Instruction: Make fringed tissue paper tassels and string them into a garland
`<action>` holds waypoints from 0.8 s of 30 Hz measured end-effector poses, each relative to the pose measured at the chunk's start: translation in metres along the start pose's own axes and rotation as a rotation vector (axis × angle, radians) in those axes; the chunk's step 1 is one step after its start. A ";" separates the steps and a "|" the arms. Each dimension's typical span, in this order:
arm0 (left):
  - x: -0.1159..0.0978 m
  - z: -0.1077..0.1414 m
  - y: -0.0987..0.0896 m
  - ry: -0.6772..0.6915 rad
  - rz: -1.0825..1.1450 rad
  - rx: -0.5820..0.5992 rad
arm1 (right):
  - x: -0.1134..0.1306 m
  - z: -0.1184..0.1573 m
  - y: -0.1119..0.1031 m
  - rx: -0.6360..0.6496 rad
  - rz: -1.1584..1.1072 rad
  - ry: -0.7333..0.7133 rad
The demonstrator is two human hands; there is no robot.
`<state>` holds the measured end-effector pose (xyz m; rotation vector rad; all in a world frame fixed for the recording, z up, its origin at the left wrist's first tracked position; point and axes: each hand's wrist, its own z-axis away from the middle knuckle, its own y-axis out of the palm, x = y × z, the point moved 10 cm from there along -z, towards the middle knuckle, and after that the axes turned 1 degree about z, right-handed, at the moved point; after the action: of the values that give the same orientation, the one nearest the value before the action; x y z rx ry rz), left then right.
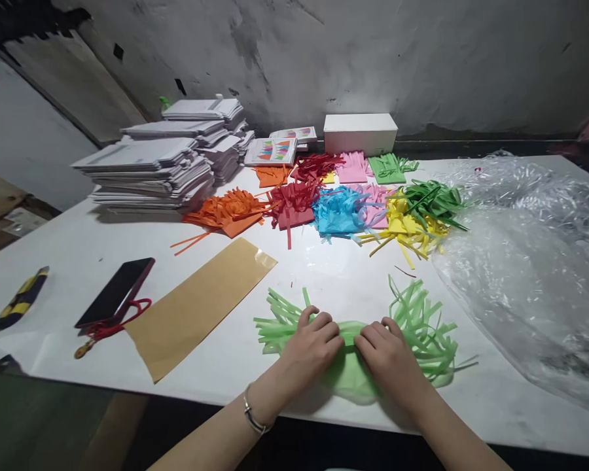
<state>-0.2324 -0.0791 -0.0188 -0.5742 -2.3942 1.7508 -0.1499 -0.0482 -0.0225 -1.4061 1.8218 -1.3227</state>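
A light green tissue paper tassel sheet (pixel 351 376) with fringed strips at both ends lies at the table's front edge. My left hand (pixel 311 343) has its fingers curled over the middle of the sheet, near the left fringe. Close beside it, my right hand (pixel 387 350) grips the same middle part, thumb and fingers closed on the paper. Between the hands a narrow folded or rolled band shows. The left fringe fans out past my left hand; the right fringe spreads loosely past my right hand. My fingertips are partly hidden behind the knuckles.
Fringed paper bundles in orange (pixel 230 212), blue (pixel 341 209) and yellow (pixel 407 226) lie farther back, among other colours. Stacked flat white boxes (pixel 142 163) stand left, a white box (pixel 360 134) behind. A brown paper strip (pixel 201 311), phone (pixel 115 291), cutter (pixel 20 299) and clear plastic bag (pixel 520 294) lie around.
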 end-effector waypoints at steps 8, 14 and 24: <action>0.012 0.014 0.001 -0.220 0.069 0.009 | -0.027 0.016 -0.018 -0.029 -0.101 0.126; 0.022 0.000 0.009 -0.438 -0.021 0.144 | -0.042 0.020 -0.013 -0.065 -0.084 0.328; 0.024 -0.005 0.012 -0.390 -0.007 0.128 | 0.000 -0.002 -0.011 -0.039 -0.022 0.073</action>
<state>-0.2500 -0.0629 -0.0313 -0.2225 -2.4848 2.1627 -0.1466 -0.0475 -0.0123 -1.4188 1.8940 -1.3730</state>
